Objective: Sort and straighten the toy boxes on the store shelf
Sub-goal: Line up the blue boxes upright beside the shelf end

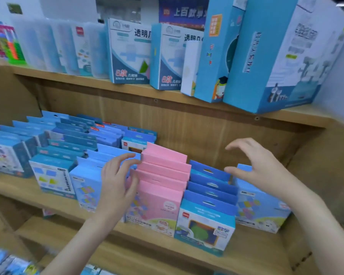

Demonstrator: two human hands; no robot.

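I see a bright, evenly lit view with soft, cool light from overhead. Faint shadows sit beneath the upper wooden shelf [127, 90]. Everything looks slightly soft, blurriest below that shelf at the bottom left. Wide-angle distortion tilts the tall blue boxes [270, 62] at its right end.

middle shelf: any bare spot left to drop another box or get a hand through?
Bare wood behind the dark blue row and single light blue box, up to the back panel. A bare strip along the front edge too. From the pink row leftward it is packed.
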